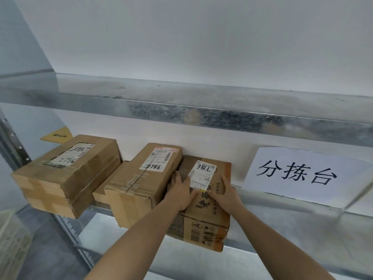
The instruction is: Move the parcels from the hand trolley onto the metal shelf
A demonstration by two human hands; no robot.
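- Metal shelf (201,116): galvanised, several tiers; the upper tier bare on its visible top, the middle tier carrying the parcels.
- Right-hand parcel (203,215): printed cardboard box on the middle tier, its front end overhanging the shelf edge; white label (202,174) on top, handwritten digits.
- Left hand (181,188): open, palm flat on the parcel's top at its left edge, fingers pointing toward the wall.
- Right hand (226,193): open, laid flat on the parcel's top right part, thumb near the label.
- Middle parcel (141,182): plain taped box, touching the right-hand parcel's left side.
- Left parcel (64,174): larger taped box, apart to the left.
- Paper sign (298,174): white, black characters, propped against the wall to the right.
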